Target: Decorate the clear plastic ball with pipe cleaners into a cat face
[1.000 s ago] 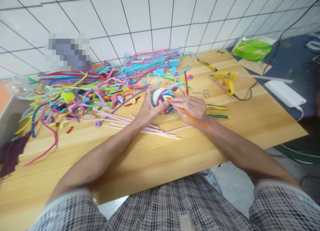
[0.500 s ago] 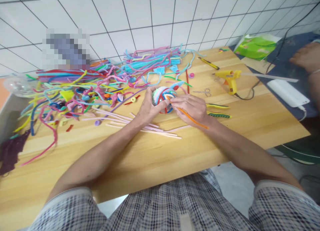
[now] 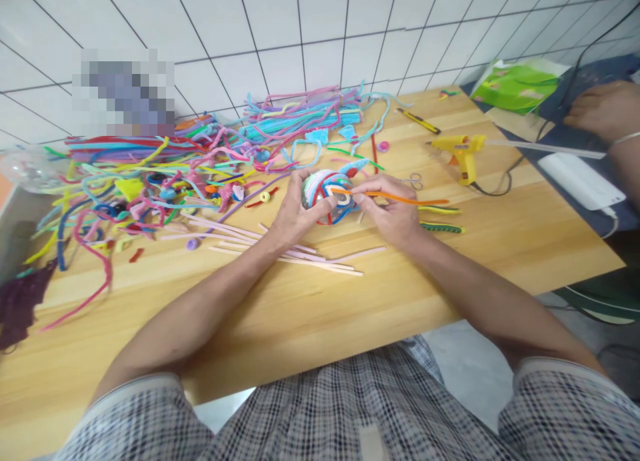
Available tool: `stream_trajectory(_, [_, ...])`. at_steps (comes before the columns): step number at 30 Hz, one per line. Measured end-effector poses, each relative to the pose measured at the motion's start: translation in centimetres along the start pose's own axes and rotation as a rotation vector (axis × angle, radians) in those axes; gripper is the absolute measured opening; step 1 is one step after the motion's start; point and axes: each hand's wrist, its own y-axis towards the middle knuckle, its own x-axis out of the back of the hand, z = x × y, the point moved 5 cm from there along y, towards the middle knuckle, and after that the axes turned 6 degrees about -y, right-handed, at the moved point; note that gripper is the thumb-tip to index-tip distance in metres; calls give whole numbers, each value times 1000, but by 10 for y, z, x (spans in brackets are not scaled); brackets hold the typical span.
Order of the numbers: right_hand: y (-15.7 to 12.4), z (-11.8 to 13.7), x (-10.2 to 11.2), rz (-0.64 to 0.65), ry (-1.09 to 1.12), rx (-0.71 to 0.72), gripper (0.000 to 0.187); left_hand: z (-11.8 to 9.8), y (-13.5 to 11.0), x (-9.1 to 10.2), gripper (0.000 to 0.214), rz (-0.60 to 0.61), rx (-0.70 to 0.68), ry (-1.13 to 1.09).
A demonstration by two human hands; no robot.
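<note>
My left hand (image 3: 296,211) grips a ball (image 3: 325,193) wrapped in many-coloured pipe cleaners, held just above the wooden table (image 3: 310,308). My right hand (image 3: 393,211) pinches an orange pipe cleaner (image 3: 400,198) whose near end meets the ball and whose free end points right. Several pale pink pipe cleaners (image 3: 280,248) lie on the table under my forearms.
A big heap of coloured pipe cleaners (image 3: 165,168) covers the table's back left. A yellow glue gun (image 3: 463,153), small scissors (image 3: 413,179), a yellow knife (image 3: 419,120) and green-handled pliers (image 3: 440,219) lie to the right. Another person's hand (image 3: 597,111) rests at far right.
My right hand has turned, swinging the orange pipe cleaner's free end from down-right over my wrist up to point right. Another person's hand has come into view at far right.
</note>
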Motion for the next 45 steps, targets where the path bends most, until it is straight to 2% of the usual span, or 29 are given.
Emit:
stream_trajectory(4, [0, -7, -2, 14, 45, -63, 14, 0, 0, 0, 94, 29, -4, -12])
stream_trajectory(10, [-4, -6, -4, -11, -59, 45, 11, 4, 0, 2, 92, 20, -6, -31])
stream_trajectory(17, [-4, -3, -5, -17, -88, 90, 10, 3, -1, 2, 91, 34, 4, -27])
stream_trajectory(28, [-5, -2, -7, 1, -93, 137, 8, 1, 3, 6, 64, -68, -5, 30])
stream_trajectory(35, [-6, -3, -7, 11, -123, 155, 10, 8, 5, 9, 49, -123, -21, 34])
stream_trajectory(40, [-7, -2, -7, -1, -109, 162, 17, 11, 6, 12, 47, -137, -18, 28])
stream_trajectory(45, [-8, -4, -8, 51, -128, 137, 12, 9, 5, 13, 50, -143, -3, 14])
